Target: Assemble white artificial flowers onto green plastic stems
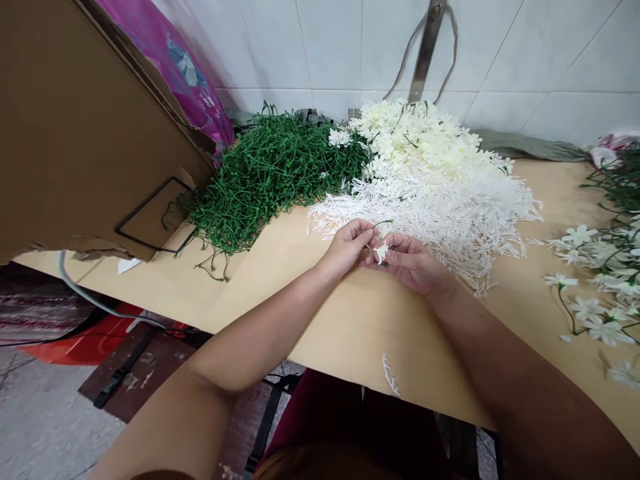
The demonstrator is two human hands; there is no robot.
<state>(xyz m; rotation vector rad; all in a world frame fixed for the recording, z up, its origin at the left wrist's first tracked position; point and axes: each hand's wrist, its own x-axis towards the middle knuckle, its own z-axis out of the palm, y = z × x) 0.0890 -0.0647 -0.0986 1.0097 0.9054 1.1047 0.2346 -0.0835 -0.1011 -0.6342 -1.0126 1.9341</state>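
Note:
Both hands meet over the table, just in front of a pile of thin white plastic pieces point(415, 207). My left hand point(350, 243) is closed in a pinch on a thin green artificial stem point(384, 223), whose tip sticks out past the fingers. Between the fingers of my right hand point(420, 267) sits a small white artificial flower point(382, 253), close to the left fingertips. Whether stem and flower are joined is hidden by the fingers. Behind lie a heap of green stems point(285, 160) and a heap of cream-white petals point(420, 137).
A large cardboard box point(90, 120) stands at the left, beside a purple bag point(200, 87). White flowers on stems point(600, 313) lie at the right. One loose white piece point(389, 375) rests near the table's front edge point(340, 373). A tiled wall point(330, 47) closes the back.

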